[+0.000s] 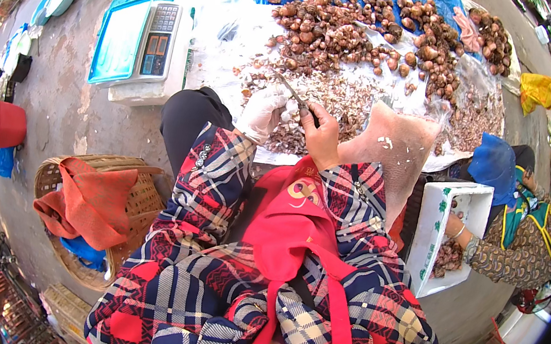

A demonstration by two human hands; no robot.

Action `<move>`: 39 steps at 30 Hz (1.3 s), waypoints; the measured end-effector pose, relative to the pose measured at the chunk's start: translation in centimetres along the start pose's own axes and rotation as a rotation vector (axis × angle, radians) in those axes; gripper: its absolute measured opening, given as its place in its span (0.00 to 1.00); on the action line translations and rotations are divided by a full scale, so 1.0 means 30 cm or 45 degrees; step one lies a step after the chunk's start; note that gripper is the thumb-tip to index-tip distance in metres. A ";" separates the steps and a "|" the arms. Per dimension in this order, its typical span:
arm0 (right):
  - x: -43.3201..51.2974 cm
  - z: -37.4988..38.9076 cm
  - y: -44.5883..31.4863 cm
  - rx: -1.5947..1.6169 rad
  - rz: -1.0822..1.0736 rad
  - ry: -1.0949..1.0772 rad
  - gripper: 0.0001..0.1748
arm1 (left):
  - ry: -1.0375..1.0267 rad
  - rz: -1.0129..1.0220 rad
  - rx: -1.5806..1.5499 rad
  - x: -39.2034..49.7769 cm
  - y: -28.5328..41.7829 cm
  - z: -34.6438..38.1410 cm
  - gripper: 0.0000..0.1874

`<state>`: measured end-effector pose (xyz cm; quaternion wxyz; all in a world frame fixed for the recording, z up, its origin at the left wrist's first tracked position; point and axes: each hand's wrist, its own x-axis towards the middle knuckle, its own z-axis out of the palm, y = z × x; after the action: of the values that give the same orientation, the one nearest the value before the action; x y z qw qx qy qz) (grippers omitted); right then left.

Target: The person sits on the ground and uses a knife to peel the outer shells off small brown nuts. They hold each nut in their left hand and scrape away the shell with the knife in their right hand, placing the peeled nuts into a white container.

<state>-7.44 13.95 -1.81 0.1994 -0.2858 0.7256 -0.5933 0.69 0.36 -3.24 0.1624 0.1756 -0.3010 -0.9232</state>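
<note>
My left hand (261,115), in a thin white glove, is curled around a small pale piece (288,117), mostly hidden by the fingers. In my bare right hand (322,135) is a knife with a dark handle. Its narrow blade (289,88) points up and left, passing just beyond the gloved fingers. Beneath both hands, brown and white peelings (336,93) cover a white sheet (238,64). Farther off lies a large heap of brown taro corms (322,30), with pinkish tips on some.
On the left are a digital scale (159,39) and a wicker basket (144,201) with an orange cloth (91,204). To the right, another person's hand (454,226) reaches into a white foam box (424,240). A pinkish sheet (391,140) with pale scraps lies beside my right arm.
</note>
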 end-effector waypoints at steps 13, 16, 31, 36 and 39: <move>-0.015 0.000 -0.009 -0.126 -0.067 0.064 0.10 | 0.077 0.013 0.417 -0.031 0.018 0.064 0.05; -0.017 -0.001 -0.012 -0.162 -0.102 0.052 0.11 | -0.010 -0.067 0.097 -0.019 0.006 0.035 0.04; -0.017 0.011 -0.017 -0.297 -0.188 0.149 0.11 | -0.189 -0.072 -0.115 0.020 -0.046 -0.039 0.11; -0.010 0.009 -0.008 -0.393 -0.292 0.258 0.11 | 0.046 -0.115 -0.128 0.021 -0.034 0.039 0.08; -0.008 0.016 -0.012 -0.457 -0.324 0.251 0.12 | 0.113 -0.096 -0.045 0.004 -0.010 0.059 0.09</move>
<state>-6.87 13.69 -1.59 -0.0027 -0.3464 0.7936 -0.5001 -0.21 1.43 -2.11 0.1439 0.2246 -0.2704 -0.9251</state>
